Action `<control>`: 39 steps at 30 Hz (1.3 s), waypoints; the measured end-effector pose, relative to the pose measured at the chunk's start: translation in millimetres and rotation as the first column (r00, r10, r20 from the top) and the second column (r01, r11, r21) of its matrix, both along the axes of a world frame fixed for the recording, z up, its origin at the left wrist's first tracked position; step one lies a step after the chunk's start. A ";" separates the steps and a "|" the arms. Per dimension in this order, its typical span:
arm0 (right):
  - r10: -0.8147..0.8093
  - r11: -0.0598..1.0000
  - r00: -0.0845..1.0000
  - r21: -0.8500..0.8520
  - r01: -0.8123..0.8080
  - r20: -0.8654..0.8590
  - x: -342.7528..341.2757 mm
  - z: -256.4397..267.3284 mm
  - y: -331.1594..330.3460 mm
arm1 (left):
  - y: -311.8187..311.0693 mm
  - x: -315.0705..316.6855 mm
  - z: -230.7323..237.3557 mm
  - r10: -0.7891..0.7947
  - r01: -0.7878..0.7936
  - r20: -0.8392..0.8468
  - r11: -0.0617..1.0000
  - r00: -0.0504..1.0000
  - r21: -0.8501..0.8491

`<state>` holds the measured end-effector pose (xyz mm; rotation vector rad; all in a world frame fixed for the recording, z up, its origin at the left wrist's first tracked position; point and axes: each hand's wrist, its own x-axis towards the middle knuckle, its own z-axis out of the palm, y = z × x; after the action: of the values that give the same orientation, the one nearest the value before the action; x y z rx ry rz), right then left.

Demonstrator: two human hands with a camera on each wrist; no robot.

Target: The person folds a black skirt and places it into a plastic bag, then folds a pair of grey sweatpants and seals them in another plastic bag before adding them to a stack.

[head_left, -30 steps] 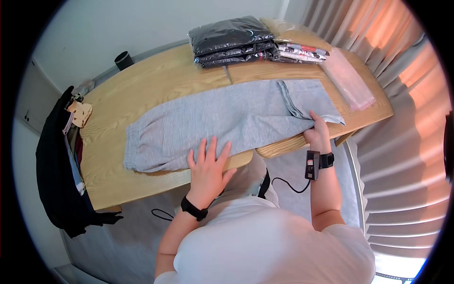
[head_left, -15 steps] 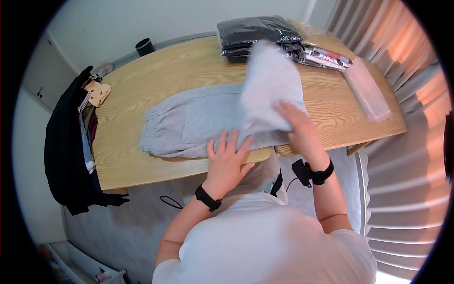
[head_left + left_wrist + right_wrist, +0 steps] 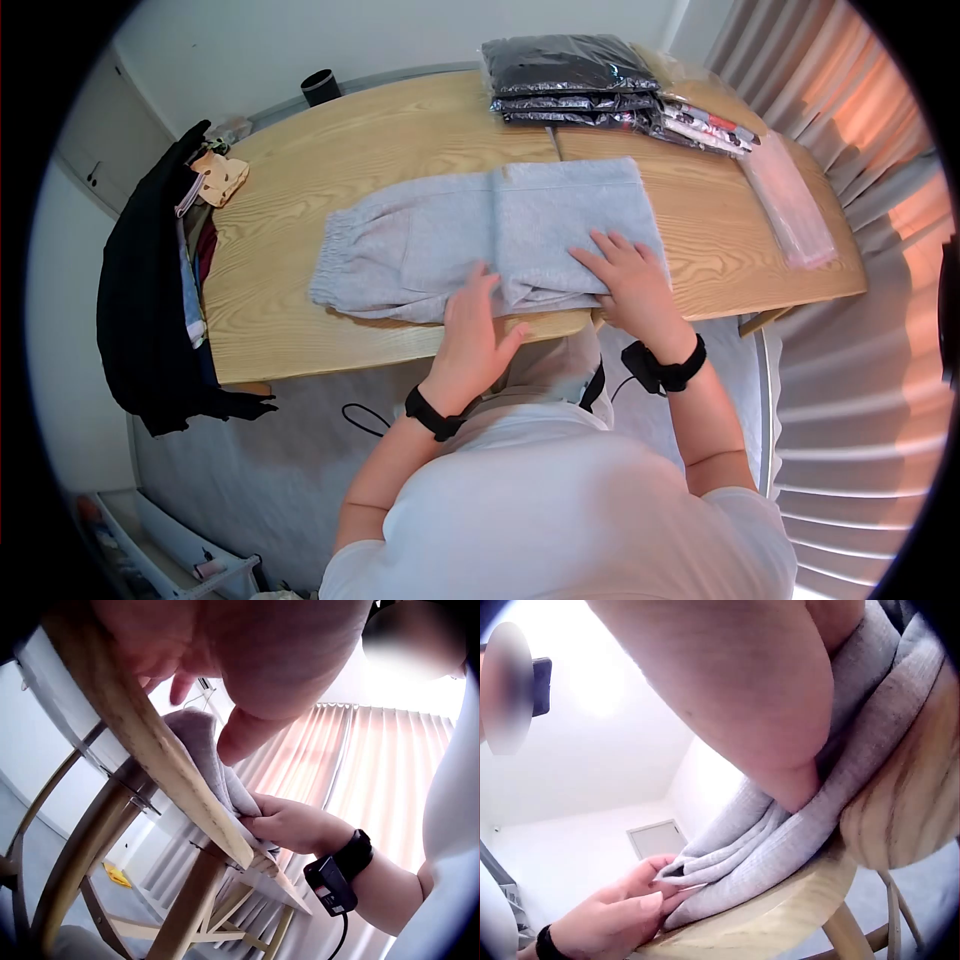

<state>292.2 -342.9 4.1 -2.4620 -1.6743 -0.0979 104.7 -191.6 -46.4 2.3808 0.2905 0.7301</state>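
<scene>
Light grey sweatpants (image 3: 430, 245) lie on the wooden table, the elastic waistband (image 3: 335, 265) toward the left and the leg end folded back over the middle. My right hand (image 3: 635, 285) rests on the folded part with fingers spread, near its right edge. The left hand (image 3: 472, 325) is at the front edge of the trousers, beside the fold's left end, its fingers extended and slightly blurred. Layered fabric (image 3: 735, 859) shows in the right wrist view, with the left hand's fingers at its edge and the right thumb touching it.
Behind the trousers stand dark garments in clear bags (image 3: 570, 65), with more bagged clothes (image 3: 700, 130) beside them. A pinkish plastic bag (image 3: 790, 205) lies at the right. Dark clothes (image 3: 150, 290) hang over the table's left end. The wooden table (image 3: 400, 350) has a seam near me.
The right hand has swung the leg end up and leftward over the rest of the trousers, and now lies flat on it. The left hand has shifted slightly along the front edge.
</scene>
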 end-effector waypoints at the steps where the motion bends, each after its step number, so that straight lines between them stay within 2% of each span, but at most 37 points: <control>1: -0.007 1.000 1.000 0.000 0.007 0.000 -1.5 2.0 -1.3 | -0.3 -0.4 -0.7 0.028 -0.021 0.060 0.993 0.998 -0.119; 3: 0.135 0.990 0.991 0.041 -0.134 -0.025 -4.2 10.7 -5.6 | -0.2 -1.3 2.6 0.019 -0.017 0.029 0.998 0.999 -0.052; 4: 0.127 0.991 0.992 0.043 -0.126 -0.025 4.2 16.6 -8.2 | -0.2 -1.9 4.4 0.021 -0.021 -0.002 1.000 1.000 0.013; 6: 0.201 0.978 0.944 0.004 -0.207 -0.260 45.3 32.2 -9.5 | -0.6 -1.7 7.5 0.011 -0.010 -0.038 0.999 0.999 0.043; 7: 0.196 0.979 0.945 0.006 -0.202 -0.261 65.8 36.4 -5.2 | -0.6 -1.4 8.2 0.009 -0.004 -0.072 0.997 0.997 0.073; 9: 0.081 0.987 0.996 -0.135 -0.086 -0.047 106.2 41.0 8.0 | -1.5 -0.9 8.3 0.015 -0.009 -0.075 0.996 0.997 0.086; 10: 0.073 0.988 0.996 -0.131 -0.078 -0.045 119.4 40.4 15.1 | -2.0 -0.4 8.3 0.026 -0.019 -0.076 0.995 0.997 0.097; 12: -0.007 0.953 0.999 -0.304 -0.006 -0.043 144.0 32.3 28.3 | -2.3 -0.2 6.0 0.022 -0.014 -0.068 0.993 0.997 0.116; 13: -0.012 0.953 0.999 -0.302 -0.001 -0.041 158.3 18.8 33.2 | -1.6 0.8 5.0 0.026 -0.018 -0.062 0.991 0.998 0.129; 15: 0.020 0.979 0.955 -0.187 -0.078 -0.297 176.7 -8.9 36.9 | -0.7 1.2 4.1 0.019 -0.011 -0.070 0.993 0.997 0.117; 16: 0.014 0.979 0.952 -0.189 -0.075 -0.306 181.8 -13.9 35.1 | -1.6 -0.3 3.2 0.016 -0.008 -0.079 0.995 0.997 0.104; 19: -0.038 0.971 0.945 -0.237 -0.043 -0.325 162.7 8.5 38.5 | -0.3 -0.2 1.6 0.011 -0.004 -0.049 0.991 0.999 0.135; 20: -0.081 0.960 0.994 -0.275 0.059 -0.070 136.4 22.7 39.0 | 1.2 0.1 3.0 0.015 -0.009 -0.047 0.990 0.999 0.140; 21: -0.112 0.944 0.975 -0.287 0.164 0.190 111.2 31.5 39.6 | 1.3 0.0 3.7 0.009 -0.002 -0.049 0.990 0.999 0.139; 23: 0.092 0.994 0.994 -0.070 -0.088 0.056 61.7 36.2 36.1 | 0.8 -2.4 2.7 0.013 -0.005 -0.057 0.992 0.998 0.126; 24: 0.183 0.972 0.983 -0.150 -0.182 -0.004 35.4 41.8 35.6 | 2.3 -3.0 2.5 -0.006 0.010 -0.044 0.996 0.999 0.087; 25: 0.277 0.951 0.959 -0.126 -0.283 -0.065 17.4 33.4 35.1 | 4.1 -5.2 2.8 -0.023 0.025 -0.027 0.998 0.999 0.053; 26: 0.311 0.946 0.945 -0.063 -0.318 -0.096 -1.2 22.3 30.8 | 7.2 -10.2 3.9 -0.010 0.012 -0.029 0.998 1.000 0.057; 27: 0.277 0.955 0.955 -0.082 -0.286 -0.107 -14.1 13.8 31.1 | 13.0 -17.5 6.4 0.005 0.022 0.098 0.963 0.995 -0.267; 28: 0.253 0.967 0.967 -0.024 -0.253 -0.034 -18.8 0.5 30.5 | 19.6 -26.3 9.3 0.059 0.072 0.214 0.828 0.975 -0.556; 29: 0.222 0.974 0.975 0.037 -0.223 0.032 -20.8 -10.2 29.2 | 24.2 -40.7 14.5 0.245 -0.080 0.205 0.803 0.947 -0.591; 30: 0.235 0.971 0.972 0.043 -0.236 0.026 -22.4 -13.9 27.2 | 30.1 -55.8 18.6 0.424 -0.225 0.189 0.748 0.886 -0.625; 32: 0.205 0.969 0.974 0.120 -0.216 0.098 -23.8 -20.7 23.1 | 48.4 -79.2 15.7 0.729 -0.540 0.206 0.638 0.653 -0.549; 33: 0.214 0.966 0.973 0.126 -0.224 0.087 -24.4 -22.3 23.0 | 56.1 -89.8 13.7 0.735 -0.552 0.201 0.635 0.648 -0.540; 35: 0.193 0.960 0.972 0.180 -0.216 0.136 -25.2 -21.6 23.7 | 72.5 -106.4 8.2 0.767 -0.338 0.179 0.462 0.616 -0.820; 36: 0.195 0.958 0.972 0.186 -0.217 0.133 -25.9 -21.2 23.6 | 81.9 -112.1 4.1 0.722 -0.027 0.199 0.288 0.663 -0.957; 37: 0.203 0.955 0.969 0.191 -0.228 0.139 -25.7 -20.0 23.2 | 90.6 -114.7 2.6 0.722 -0.028 0.201 0.292 0.662 -0.956; 39: 0.207 0.952 0.966 0.198 -0.235 0.152 -24.9 -18.7 22.7 | 106.9 -109.9 4.4 0.525 0.243 0.256 0.095 0.811 -0.965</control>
<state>267.3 -320.2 -14.5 -2.1375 -1.8713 -0.3958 -5.2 -84.7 -42.0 0.6736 0.5594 0.8710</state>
